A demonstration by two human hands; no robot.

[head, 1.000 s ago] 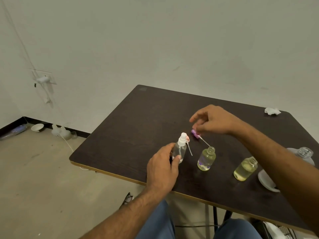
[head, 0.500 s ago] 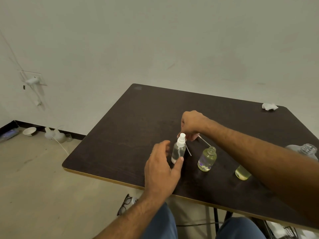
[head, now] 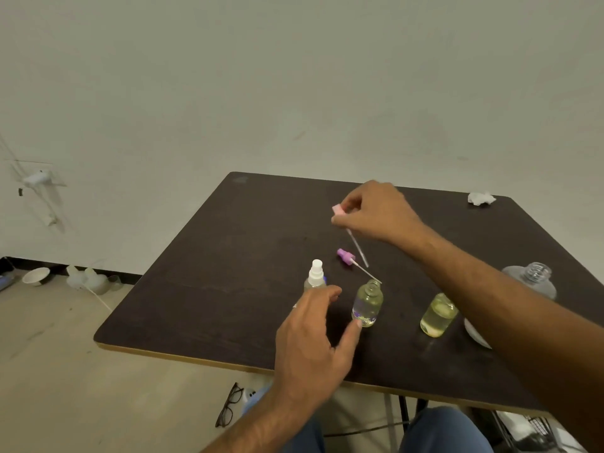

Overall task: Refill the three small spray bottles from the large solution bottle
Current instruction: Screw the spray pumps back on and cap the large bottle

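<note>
A: Item one, nearest?
B: Blue trouser knees (head: 444, 429) at the bottom edge; a pair of glasses (head: 228, 405) on the floor under the table's near edge.

A: Next?
B: Left hand (head: 313, 344), fingers spread and relaxed, gripping nothing. It hangs over the dark table (head: 202, 308) between two small bottles, thumb tip at the base of the middle one.

A: The small bottles?
B: Three, in a row near the front edge. The capped spray bottle (head: 316, 276), white pump on, stands upright just behind the left hand's fingers. The middle bottle (head: 367, 304), open-necked, is upright with a little clear liquid at the bottom. The third bottle (head: 438, 315), also open, holds yellowish liquid and is partly covered by the right forearm.

A: The large one?
B: Large solution bottle (head: 536, 276), clear, cap off, standing at the table's right side behind the forearm. Its level cannot be told.

A: Loose parts?
B: A purple spray head (head: 345, 256) lying on the table beyond the middle bottle, its dip tube running toward that bottle's neck.

A: Right hand?
B: Right hand (head: 376, 212), raised over the table, pinches a pink spray head (head: 338, 210), its tube hanging down and clear of the table.

A: Farthest?
B: A crumpled tissue (head: 480, 198) at the far right corner; a bowl (head: 36, 276) and pale containers (head: 88, 280) on the floor by the wall.
</note>
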